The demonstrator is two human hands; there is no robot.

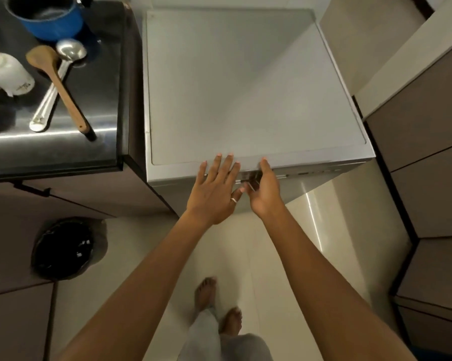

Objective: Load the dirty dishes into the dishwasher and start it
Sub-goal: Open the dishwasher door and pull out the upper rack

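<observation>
The silver-grey dishwasher [245, 87] stands below me with its door shut and a flat bare top. My left hand [214, 188] reaches over the front top edge with straight, spread fingers, their tips at the rim. My right hand [265, 187] is at the door's top edge by the handle recess; its thumb points up and its fingers curl under toward the recess. On the dark counter [63, 152] to the left lie a blue pot [47, 16], a wooden spatula [60, 84], a metal ladle [55, 82] and white cups [6, 71].
A black-lined waste bin [63, 248] stands on the floor at the left under the counter. Brown cabinets [428, 152] line the right side. My bare feet [214, 308] stand on pale floor tiles in front of the dishwasher.
</observation>
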